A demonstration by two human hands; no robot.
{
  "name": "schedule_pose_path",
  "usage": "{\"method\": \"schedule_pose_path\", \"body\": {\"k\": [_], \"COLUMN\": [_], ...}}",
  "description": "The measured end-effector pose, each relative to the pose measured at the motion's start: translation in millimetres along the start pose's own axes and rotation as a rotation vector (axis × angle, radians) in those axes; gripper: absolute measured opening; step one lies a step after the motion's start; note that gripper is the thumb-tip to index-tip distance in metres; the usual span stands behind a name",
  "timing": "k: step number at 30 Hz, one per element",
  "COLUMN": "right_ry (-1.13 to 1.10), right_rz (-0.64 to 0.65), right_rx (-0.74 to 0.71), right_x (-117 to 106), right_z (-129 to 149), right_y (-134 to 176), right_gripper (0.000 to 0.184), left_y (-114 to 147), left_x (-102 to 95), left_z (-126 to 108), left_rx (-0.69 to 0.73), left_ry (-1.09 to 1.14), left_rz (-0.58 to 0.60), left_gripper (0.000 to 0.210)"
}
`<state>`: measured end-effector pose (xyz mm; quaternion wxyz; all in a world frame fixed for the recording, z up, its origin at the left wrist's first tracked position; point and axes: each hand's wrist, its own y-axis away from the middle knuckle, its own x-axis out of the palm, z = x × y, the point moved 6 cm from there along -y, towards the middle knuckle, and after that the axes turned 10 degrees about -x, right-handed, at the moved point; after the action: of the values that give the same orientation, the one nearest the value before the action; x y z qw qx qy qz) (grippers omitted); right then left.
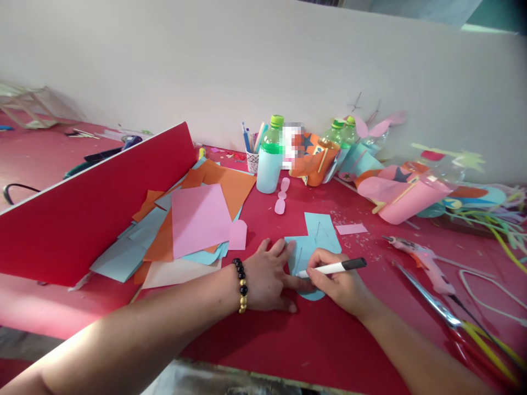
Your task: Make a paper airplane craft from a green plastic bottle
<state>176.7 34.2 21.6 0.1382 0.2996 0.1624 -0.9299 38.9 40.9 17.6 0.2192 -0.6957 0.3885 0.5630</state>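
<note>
My left hand [269, 277] lies flat with its fingers spread, pressing a light blue paper piece [298, 249] with a rounded lower end against the red table. In my right hand [335, 282] is a white marker with a black end [335, 267]. Its tip is down at the blue paper, close to my left fingers. Dark pen lines show on this piece. Just behind it, a second light blue paper piece [325, 222] carries a drawn, star-like outline. A small pink strip [351, 229] rests to the right of the papers.
At left, pink paper [200, 216] tops a pile of coloured sheets beside a red board [107, 197]. Behind stand a blue-wrapped bottle [269, 164] and a pen cup [252, 162]. Bottle crafts [411, 197], a glue gun [428, 266] and scissors [440, 310] occupy the right.
</note>
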Motion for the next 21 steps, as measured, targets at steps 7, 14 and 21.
{"method": "schedule_pose_path", "body": {"k": [7,14,21], "right_ry": [0.173,0.205,0.218], "right_rz": [-0.22,-0.211,-0.201], "right_rx": [0.028,0.045,0.029], "right_x": [-18.5,-16.6,-16.4], "right_z": [-22.1,-25.5,-21.5], "right_y": [-4.6,-9.2,-13.2], "right_gripper": [0.02,0.021,0.018], "left_y": [0.4,0.1,-0.4], "left_x": [-1.6,-0.4,1.3], "left_z": [-0.7,-1.2,-0.3], "left_rx": [0.009,0.005,0.008], "left_ry": [-0.008,-0.009,0.016], "left_rz": [-0.024,-0.015,-0.007], "left_gripper": [0.048,0.048,0.049]}}
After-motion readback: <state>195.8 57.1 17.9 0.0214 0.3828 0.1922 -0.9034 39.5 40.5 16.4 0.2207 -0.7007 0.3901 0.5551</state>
